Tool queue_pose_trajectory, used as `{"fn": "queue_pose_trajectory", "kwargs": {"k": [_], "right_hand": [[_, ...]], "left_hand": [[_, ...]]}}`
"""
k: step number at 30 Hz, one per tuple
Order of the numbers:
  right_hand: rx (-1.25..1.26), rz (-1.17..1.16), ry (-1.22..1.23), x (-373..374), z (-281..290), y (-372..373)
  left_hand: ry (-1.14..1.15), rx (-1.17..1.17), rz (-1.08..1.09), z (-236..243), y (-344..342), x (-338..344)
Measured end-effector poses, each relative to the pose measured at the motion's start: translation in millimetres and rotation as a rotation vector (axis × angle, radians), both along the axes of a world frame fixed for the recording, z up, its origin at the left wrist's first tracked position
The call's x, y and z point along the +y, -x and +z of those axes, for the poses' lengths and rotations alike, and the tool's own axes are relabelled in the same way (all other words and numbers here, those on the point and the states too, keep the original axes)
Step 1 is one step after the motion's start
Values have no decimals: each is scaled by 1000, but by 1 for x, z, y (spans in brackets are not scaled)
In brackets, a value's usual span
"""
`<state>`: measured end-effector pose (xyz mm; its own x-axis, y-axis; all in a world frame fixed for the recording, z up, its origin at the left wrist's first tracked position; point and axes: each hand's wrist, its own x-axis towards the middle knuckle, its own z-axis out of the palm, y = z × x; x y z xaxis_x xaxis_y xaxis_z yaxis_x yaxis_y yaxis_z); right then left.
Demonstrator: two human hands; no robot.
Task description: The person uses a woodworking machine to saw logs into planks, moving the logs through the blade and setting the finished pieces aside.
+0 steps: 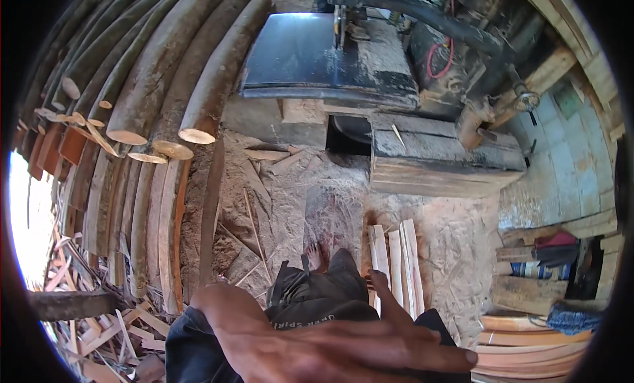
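Note:
Close below me, my left hand (297,346) reaches across my body with its wrist bent. Its fingers are stretched out toward the right, and I see nothing held in it. Just beyond, a digit (389,297), seemingly of my right hand, points up; the rest of that hand is hidden behind the left one. The hands overlap, and whether they touch I cannot tell. Beneath them are my dark trousers (323,297). Past the right-hand digit, several pale sawn wood strips (403,251) lie on the sawdust-covered floor.
Ahead stands a saw table (297,52) with an upright blade. A wooden box-like bench (449,158) is beside it. Logs (165,66) are stacked at left, above long slabs (139,218) and offcuts (119,337). More cut boards (528,350) lie at lower right, near a blue cloth (571,318).

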<state>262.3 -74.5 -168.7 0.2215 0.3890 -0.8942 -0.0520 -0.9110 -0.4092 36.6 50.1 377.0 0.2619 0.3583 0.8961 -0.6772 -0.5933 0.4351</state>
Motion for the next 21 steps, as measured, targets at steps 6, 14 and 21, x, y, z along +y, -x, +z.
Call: {"fn": "queue_pose_trajectory", "kwargs": {"k": [6, 14, 21], "right_hand": [[-328, 595, -270, 73, -31, 26], [-104, 245, -92, 214, -54, 18], [-305, 633, -333, 341, -74, -1]], "left_hand": [[-245, 623, 432, 26, 78, 83], [-350, 1062, 444, 38, 56, 189], [124, 1338, 457, -154, 35, 318]]}}
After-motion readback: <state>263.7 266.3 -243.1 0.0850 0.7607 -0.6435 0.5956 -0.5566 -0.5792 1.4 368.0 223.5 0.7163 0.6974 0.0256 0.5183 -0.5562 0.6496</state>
